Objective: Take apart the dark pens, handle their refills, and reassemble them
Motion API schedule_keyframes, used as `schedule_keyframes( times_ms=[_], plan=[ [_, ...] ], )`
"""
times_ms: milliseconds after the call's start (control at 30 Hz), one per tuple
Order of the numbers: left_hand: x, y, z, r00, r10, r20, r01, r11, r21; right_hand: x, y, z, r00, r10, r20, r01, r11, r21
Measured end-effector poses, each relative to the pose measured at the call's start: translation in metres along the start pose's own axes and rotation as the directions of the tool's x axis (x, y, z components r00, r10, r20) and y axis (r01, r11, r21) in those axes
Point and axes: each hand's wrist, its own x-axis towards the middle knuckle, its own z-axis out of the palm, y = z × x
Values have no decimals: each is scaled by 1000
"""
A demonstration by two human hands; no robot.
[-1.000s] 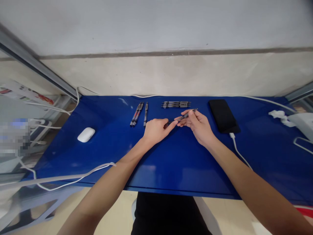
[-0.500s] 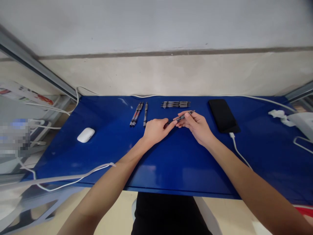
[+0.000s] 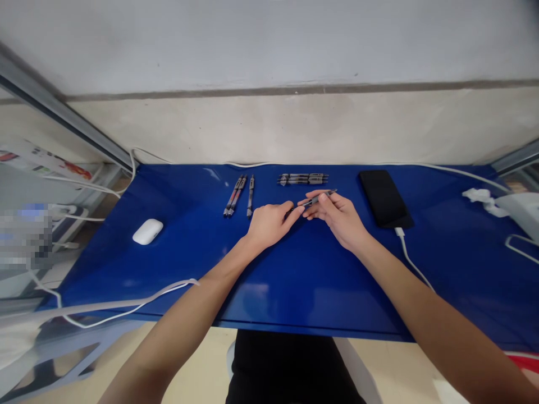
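A dark grey pen point(image 3: 314, 200) is held at a slant between my two hands, a little above the blue table. My right hand point(image 3: 339, 219) is closed on its barrel, thumb on top and fingers beneath. At the pen's lower left end, my left hand point(image 3: 269, 223) pinches with thumb and forefinger; its other fingers and that end are partly hidden. Just beyond my hands, a row of several similar pens point(image 3: 303, 179) lies sideways. Left of them, a pair of pens point(image 3: 234, 196) lies side by side, pointing away, with a single pen point(image 3: 251, 195) beside it.
On the blue table point(image 3: 295, 280), a black phone point(image 3: 384, 199) with a white charging cable point(image 3: 406, 249) lies to the right. A white earbud case point(image 3: 147, 232) sits at left. Crumpled tissue point(image 3: 484, 201) is at far right. A white cable point(image 3: 138, 304) crosses near my left forearm. A wall stands behind.
My left forefinger has lifted slightly at the pen's left end, and less of that end shows. My right hand and the pens on the table have stayed put.
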Motion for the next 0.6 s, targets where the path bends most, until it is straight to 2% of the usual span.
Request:
schedule_keyframes(
  times_ms=[200, 400, 600],
  plan=[
    [-1, 1, 0, 1000, 22, 7, -22, 1000, 5, 1, 0, 1, 1000, 8, -8, -8, 999, -33],
    [-1, 1, 2, 999, 50, 8, -50, 999, 13, 0, -1, 4, 999, -6, 46, 19, 961, -275],
    [-1, 1, 2, 999, 37, 38, -39, 999, 32, 0, 0, 1, 998, 27, 62, -4, 939, -345]
  ],
)
